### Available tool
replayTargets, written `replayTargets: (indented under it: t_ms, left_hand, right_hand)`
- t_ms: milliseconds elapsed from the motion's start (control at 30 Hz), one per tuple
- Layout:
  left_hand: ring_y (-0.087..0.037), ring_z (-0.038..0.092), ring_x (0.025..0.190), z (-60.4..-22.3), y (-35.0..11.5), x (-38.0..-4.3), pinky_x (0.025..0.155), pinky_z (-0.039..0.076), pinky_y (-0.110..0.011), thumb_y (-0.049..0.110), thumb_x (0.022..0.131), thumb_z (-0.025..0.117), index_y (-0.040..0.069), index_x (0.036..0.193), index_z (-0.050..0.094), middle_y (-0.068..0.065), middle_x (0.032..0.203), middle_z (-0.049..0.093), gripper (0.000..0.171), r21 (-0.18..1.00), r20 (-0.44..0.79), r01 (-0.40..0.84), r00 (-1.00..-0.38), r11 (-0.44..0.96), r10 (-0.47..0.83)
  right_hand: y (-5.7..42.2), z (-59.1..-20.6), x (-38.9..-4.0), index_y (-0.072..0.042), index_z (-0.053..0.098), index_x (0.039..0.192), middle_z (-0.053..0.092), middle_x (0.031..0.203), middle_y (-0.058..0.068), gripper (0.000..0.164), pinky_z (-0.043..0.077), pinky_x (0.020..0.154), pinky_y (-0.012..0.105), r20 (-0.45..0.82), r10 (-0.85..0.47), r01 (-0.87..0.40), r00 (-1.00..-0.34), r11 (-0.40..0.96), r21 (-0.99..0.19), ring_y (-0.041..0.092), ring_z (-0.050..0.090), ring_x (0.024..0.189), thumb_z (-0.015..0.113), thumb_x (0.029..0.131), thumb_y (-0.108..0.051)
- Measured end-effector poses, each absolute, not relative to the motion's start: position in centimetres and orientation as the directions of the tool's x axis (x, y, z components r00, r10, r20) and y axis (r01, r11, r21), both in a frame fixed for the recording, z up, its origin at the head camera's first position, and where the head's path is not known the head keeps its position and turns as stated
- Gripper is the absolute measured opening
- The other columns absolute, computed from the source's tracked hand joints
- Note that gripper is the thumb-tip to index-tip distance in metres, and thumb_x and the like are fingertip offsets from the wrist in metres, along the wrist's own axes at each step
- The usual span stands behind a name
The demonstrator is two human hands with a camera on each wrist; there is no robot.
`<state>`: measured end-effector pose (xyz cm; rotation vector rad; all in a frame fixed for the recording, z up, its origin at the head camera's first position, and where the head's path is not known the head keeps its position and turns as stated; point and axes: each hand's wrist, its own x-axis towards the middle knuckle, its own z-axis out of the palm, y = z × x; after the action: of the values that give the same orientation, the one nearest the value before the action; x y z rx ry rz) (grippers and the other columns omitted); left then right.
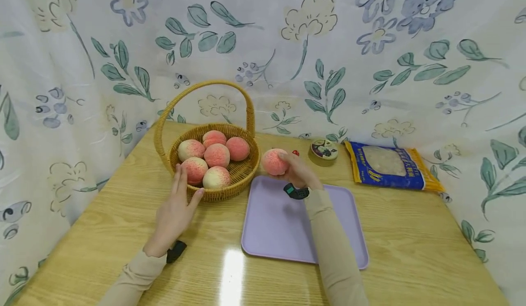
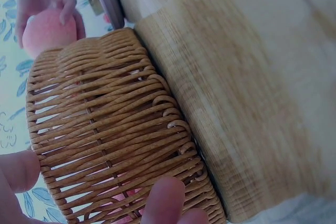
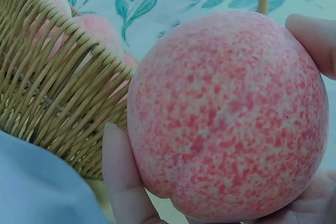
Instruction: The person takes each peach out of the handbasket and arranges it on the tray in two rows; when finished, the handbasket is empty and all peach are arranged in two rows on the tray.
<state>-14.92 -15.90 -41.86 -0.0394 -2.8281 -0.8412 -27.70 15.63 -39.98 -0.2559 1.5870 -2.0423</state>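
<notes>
My right hand [image 1: 299, 171] holds a pink speckled peach [image 3: 228, 116] just right of the basket, above the far left edge of a lilac tray [image 1: 271, 233]. Fingers and thumb curve around the fruit's sides. At the near left side of a woven basket [image 1: 223, 195] is my left hand [image 1: 174, 217], its fingers straight and the thumb spread apart. In the left wrist view one fingertip [image 2: 164, 198] lies against the outer weave and another digit is at the rim. Several pink and cream peaches [image 1: 217, 155] sit in the basket beneath its tall arched handle.
Right of the raised peach stands a round tin [image 1: 323, 153], with a small red thing [image 1: 296, 153] beside it. A blue and yellow packet [image 1: 388, 166] lies at the back right. Behind the wooden table [image 1: 205, 260] hangs a flowered curtain [image 1: 267, 36].
</notes>
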Motion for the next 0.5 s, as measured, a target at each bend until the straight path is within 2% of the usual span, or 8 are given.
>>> replayTargets:
  t_ms: [200,333,500]
  left_hand:
    - [-0.014,0.031,0.041,-42.0,-15.9,-14.8,0.039,0.029,-0.029,0.050,0.102,0.038,0.011,0.157,-0.003,-0.012,0.165,0.001,0.079,0.537,0.188,0.086,-0.982,0.839,-0.020]
    - [-0.014,0.032,0.041,-41.9,-15.9,-14.8,0.039,0.030,-0.029,0.050,0.102,0.038,0.011,0.156,-0.003,-0.012,0.165,0.000,0.078,0.539,0.180,0.085,-0.984,0.838,-0.016]
    - [-0.014,0.031,0.040,-41.9,-16.0,-14.8,0.039,0.029,-0.029,0.050,0.102,0.037,0.011,0.157,-0.003,-0.013,0.165,0.000,0.078,0.544,0.186,0.092,-0.982,0.834,-0.013]
  right_hand:
    - [16.0,-41.4,-27.3,-0.011,0.027,0.152,0.036,0.142,0.012,0.059,0.036,0.107,0.057,-0.215,-0.487,0.332,-0.847,-0.168,-0.928,0.028,0.044,0.122,0.041,0.100,-0.035]
    - [15.9,-42.4,-27.0,-0.009,0.024,0.154,0.036,0.141,0.012,0.061,0.041,0.104,0.057,-0.234,-0.459,0.363,-0.857,-0.215,-0.907,0.029,0.044,0.121,0.040,0.099,-0.032]
    - [15.5,-43.5,-26.8,-0.009,0.022,0.154,0.038,0.139,0.011,0.061,0.047,0.098,0.054,-0.235,-0.447,0.357,-0.863,-0.212,-0.910,0.028,0.046,0.118,0.038,0.099,-0.030]
